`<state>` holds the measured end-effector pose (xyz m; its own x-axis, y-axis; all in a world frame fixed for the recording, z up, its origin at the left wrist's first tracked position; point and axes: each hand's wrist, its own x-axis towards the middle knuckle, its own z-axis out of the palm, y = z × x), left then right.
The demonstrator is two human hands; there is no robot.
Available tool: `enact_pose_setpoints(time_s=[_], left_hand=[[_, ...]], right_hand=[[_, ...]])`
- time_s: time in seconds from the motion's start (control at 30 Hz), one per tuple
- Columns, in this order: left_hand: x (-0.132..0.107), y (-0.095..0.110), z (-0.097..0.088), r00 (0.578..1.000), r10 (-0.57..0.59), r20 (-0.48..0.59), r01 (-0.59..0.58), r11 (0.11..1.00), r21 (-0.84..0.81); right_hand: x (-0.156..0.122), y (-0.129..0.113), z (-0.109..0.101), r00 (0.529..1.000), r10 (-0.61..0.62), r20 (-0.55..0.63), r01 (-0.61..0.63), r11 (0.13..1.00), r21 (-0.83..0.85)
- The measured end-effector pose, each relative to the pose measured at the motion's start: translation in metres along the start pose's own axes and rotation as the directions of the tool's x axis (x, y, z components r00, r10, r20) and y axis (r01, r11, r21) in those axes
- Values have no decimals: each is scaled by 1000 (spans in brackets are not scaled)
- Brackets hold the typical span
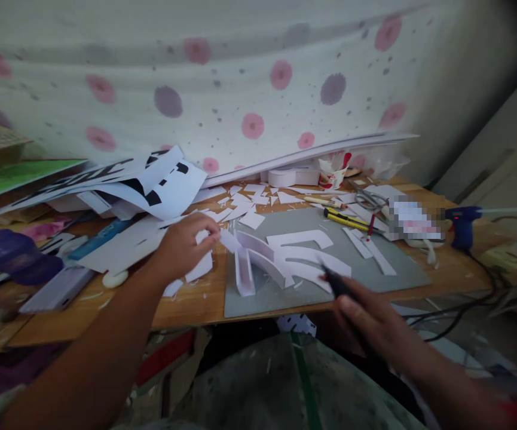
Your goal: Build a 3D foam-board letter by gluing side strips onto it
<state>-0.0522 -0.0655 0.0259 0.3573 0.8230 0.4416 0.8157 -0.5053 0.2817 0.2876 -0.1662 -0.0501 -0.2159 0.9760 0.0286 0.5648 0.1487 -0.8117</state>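
White curved form [268, 266] on a grey cutting mat [280, 222]

Left to right: thin white sheets bearing black printed shapes [168, 185] lie heaped at the far left of the wooden table [195, 306]. Near them, the left hand [183, 243] pinches a small, flat white strip [228, 240] between thumb and fingers, just beside the form; whether the strip touches it cannot be told. The form occupies the mat's near left part. Its surfaces are matt, smooth and plain: a narrow, open-topped trough with thin upright walls at left, a bent upright wall at centre, and flat, curving arms at right. Whether all these parts are joined is unclear. Beyond lies a yellow-and-black utility knife [346, 220]. The right hand [366, 313] is closed around a slim black tool [339, 288], its blurred tip over the arms. Farther right: a blue glue gun [461, 230].
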Motion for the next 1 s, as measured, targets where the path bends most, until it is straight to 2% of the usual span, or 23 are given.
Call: enact_pose_setpoints(time_s=[0.07, 0.1, 0.17, 0.23, 0.57, 0.7, 0.77, 0.8, 0.83, 0.9, 0.93, 1.0], left_hand=[[-21, 19, 5, 994, 45, 103, -26, 984, -175], [-29, 26, 7, 989, 53, 142, -21, 977, -214], [-38, 36, 12, 983, 61, 174, -20, 973, -229], [-38, 39, 15, 981, 73, 178, -38, 981, -193], [-30, 44, 9, 958, 156, 239, -155, 988, -21], [-31, 43, 15, 951, 155, 267, -168, 985, 28], [-32, 41, 19, 949, 143, 280, -157, 987, 29], [-32, 41, 20, 949, 137, 285, -150, 988, 24], [-33, 40, 21, 948, 131, 291, -142, 990, 16], [-35, 37, 22, 946, 121, 300, -125, 992, -9], [-36, 36, 23, 945, 120, 304, -118, 993, -24], [-37, 34, 23, 945, 118, 305, -110, 993, -42]], right_hand=[[16, 21, -24, 982, 90, -165, -125, 968, -219], [24, 32, -35, 969, 123, -216, -194, 919, -344], [39, 49, -48, 959, 130, -253, -250, 812, -528], [50, 59, -53, 960, 125, -252, -262, 727, -635], [64, 73, -47, 942, 144, -303, -331, 537, -776], [66, 81, -45, 948, 43, -316, -294, 501, -814], [64, 78, -41, 925, -90, -369, -269, 531, -803], [62, 72, -38, 894, -196, -404, -231, 570, -789], [60, 64, -33, 843, -321, -432, -160, 617, -770], [58, 38, -22, 700, -566, -435, 107, 686, -720], [59, 22, -14, 634, -661, -401, 283, 681, -676], [66, -13, 3, 566, -787, -245, 599, 597, -534]])
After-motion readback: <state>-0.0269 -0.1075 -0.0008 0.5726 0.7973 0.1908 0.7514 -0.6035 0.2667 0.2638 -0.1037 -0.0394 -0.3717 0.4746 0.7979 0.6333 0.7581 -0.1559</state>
